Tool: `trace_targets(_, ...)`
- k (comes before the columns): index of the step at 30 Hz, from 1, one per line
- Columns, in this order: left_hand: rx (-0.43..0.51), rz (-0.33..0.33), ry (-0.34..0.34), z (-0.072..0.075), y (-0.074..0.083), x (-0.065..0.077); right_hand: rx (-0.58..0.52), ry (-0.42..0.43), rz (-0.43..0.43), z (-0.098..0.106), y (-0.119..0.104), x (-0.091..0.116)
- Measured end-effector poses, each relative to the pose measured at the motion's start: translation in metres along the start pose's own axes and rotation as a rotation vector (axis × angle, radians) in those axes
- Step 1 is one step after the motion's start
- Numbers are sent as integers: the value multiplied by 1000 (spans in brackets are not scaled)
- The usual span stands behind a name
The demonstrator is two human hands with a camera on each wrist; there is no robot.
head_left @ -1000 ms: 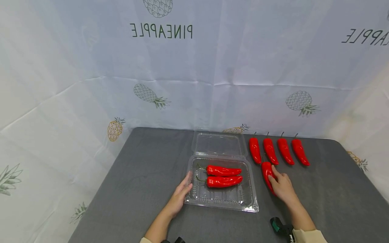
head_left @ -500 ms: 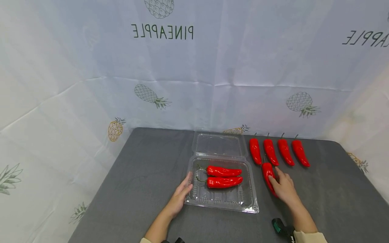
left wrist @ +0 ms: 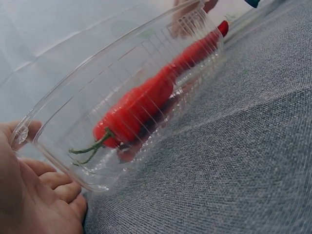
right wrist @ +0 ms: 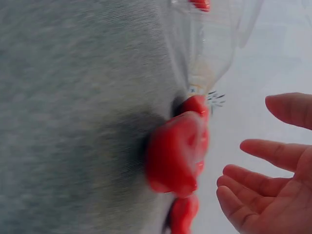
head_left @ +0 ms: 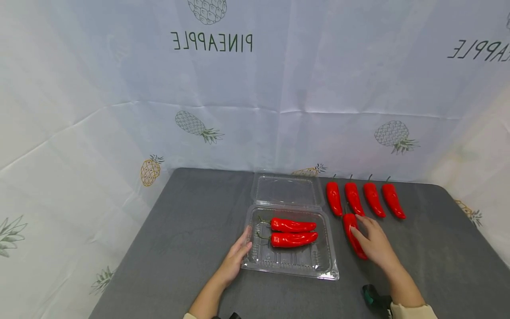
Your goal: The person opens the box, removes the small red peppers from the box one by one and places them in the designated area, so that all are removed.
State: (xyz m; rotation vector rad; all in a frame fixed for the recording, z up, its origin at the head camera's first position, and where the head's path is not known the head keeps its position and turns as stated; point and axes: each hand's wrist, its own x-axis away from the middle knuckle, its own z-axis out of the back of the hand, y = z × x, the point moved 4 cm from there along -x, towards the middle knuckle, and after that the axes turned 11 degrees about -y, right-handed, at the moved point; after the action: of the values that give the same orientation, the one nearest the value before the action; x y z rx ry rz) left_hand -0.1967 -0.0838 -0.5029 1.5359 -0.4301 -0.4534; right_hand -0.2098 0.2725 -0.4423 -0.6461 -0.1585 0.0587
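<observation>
My left hand [head_left: 233, 261] grips the left edge of a clear plastic clamshell container [head_left: 287, 261]; in the left wrist view a digit [left wrist: 29, 132] overlaps its rim, with the other fingers [left wrist: 56, 185] bent below. Two red chili peppers with green stems lie crosswise inside, the upper [head_left: 292, 224] and the lower [head_left: 294, 239]. Right of the container, a loose red pepper [head_left: 354, 235] lies lengthwise on the table. Just beside and over it is my right hand [head_left: 374, 241]. In the right wrist view its fingers [right wrist: 268, 153] are spread and stand apart from the pepper [right wrist: 173, 156].
Several red peppers [head_left: 373, 199] lie in a row at the back right of the grey table [head_left: 191, 221]. The container's lid [head_left: 287, 188] is folded back flat behind it. A white cloth with pineapple prints [head_left: 279, 88] hangs behind the table.
My right hand has come off the pepper, its fingers opening and shifting slightly right. The pepper lies nearly where it was. My left hand and the container have not moved.
</observation>
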Motion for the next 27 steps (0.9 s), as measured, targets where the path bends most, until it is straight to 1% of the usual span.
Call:
trace_targets(6,-7,4,7,0,-1,0,2,2,34,6,-15,-2)
trace_targets(9,-6,-2,9,1,-1,0,3,10,60,10,-25,-5)
trace_targets(13,-6,-3,9,1,-2,0,-3,-2,81,13,-40,-11)
trace_targets(16,-11,1,14,1,-2,0,-23,-28,83,14,-50,-15)
trace_targets(19,-15,3,17,1,-1,0,-62,-54,105,11,-59,-20)
trace_targets(24,-17,10,15,0,1,1,-151,-149,175,2,-71,-27)
trace_targets(27,-18,19,19,0,2,1,-167,-198,206,-4,-79,-31)
